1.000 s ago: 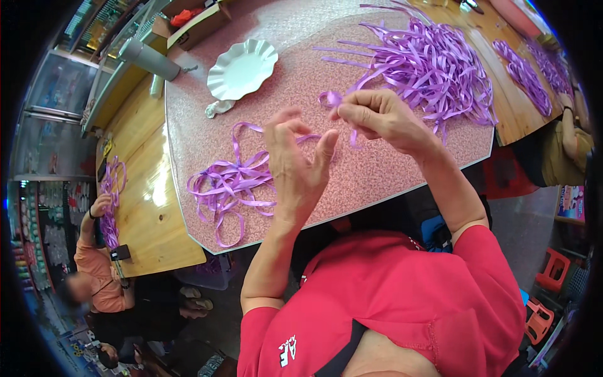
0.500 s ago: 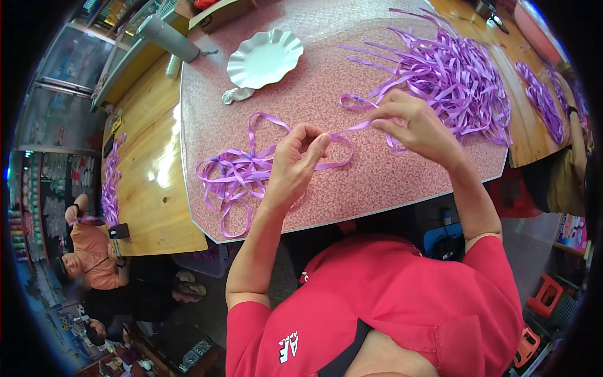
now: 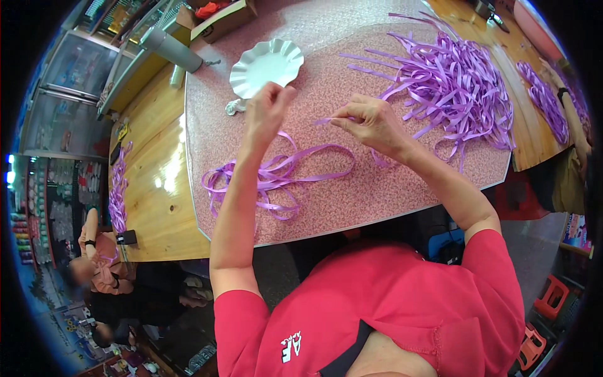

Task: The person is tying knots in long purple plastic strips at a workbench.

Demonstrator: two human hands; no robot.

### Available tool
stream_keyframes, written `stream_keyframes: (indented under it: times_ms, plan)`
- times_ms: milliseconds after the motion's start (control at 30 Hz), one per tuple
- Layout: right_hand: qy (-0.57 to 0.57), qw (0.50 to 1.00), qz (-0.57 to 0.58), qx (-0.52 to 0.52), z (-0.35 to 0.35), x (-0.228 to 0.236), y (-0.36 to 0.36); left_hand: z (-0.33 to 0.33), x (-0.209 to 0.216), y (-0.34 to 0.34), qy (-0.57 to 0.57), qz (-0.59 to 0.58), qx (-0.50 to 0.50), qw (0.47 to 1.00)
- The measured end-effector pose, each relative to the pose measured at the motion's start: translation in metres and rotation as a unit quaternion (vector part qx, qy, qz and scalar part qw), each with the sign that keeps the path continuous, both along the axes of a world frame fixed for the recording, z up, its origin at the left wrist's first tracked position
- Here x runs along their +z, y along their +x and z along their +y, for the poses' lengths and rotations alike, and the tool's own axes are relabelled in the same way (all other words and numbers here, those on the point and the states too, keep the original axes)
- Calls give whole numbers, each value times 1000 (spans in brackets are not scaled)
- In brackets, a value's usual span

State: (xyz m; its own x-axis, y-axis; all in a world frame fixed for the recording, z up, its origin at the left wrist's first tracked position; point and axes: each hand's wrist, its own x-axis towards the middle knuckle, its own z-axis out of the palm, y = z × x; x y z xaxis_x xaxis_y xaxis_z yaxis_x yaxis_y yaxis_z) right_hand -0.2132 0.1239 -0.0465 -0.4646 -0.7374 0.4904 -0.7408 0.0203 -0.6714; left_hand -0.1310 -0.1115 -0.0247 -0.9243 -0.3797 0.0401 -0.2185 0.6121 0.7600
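My right hand (image 3: 370,125) is closed in a pinch on a narrow purple ribbon (image 3: 323,121), whose short end sticks out to the left of the fingertips. My left hand (image 3: 269,112) is raised in front of the white plate's near edge, its fingers curled closed; what they hold, if anything, is hidden. Below the left hand, a loose looped bunch of purple ribbons (image 3: 301,164) lies on the pink speckled table mat (image 3: 352,207), partly covered by my left forearm. A large tangled heap of purple ribbons (image 3: 455,85) lies to the right, beyond my right hand.
A white scalloped plate (image 3: 267,63) is at the far middle, with a crumpled white piece (image 3: 235,107) beside it. A grey tumbler (image 3: 171,49) and a cardboard box (image 3: 223,20) stand far left. More ribbons (image 3: 543,100) and a co-worker's arm (image 3: 568,107) are at right; another person (image 3: 103,264) works at left.
My left hand has moved up and left, away from my right hand, toward the plate. My right hand has shifted left, still pinching ribbon. The looped ribbons have shifted.
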Motion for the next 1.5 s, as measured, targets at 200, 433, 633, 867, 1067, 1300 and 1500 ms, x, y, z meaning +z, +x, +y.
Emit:
stream_keyframes:
  times_ms: [200,433,633,867,1067,1300,1500]
  plan:
    - [5,997,-30,-64,1,-4,-6,-65,-52,-15,-403,-22,49,914]
    - [-9,972,-231,-52,6,-1,-10,18,1,15,-211,176,-81,958]
    - [-45,974,-221,-17,8,7,-2,68,13,37,-124,176,-125,969]
    - [-70,984,-166,4,7,2,-2,65,-9,40,144,129,-48,980]
    - [-20,985,-172,22,9,-2,-7,58,-8,47,162,90,-40,982]
    - [-74,929,-350,98,0,-9,6,75,11,47,21,83,-49,995]
    - [-13,960,-273,61,8,4,5,74,10,48,78,71,-47,993]
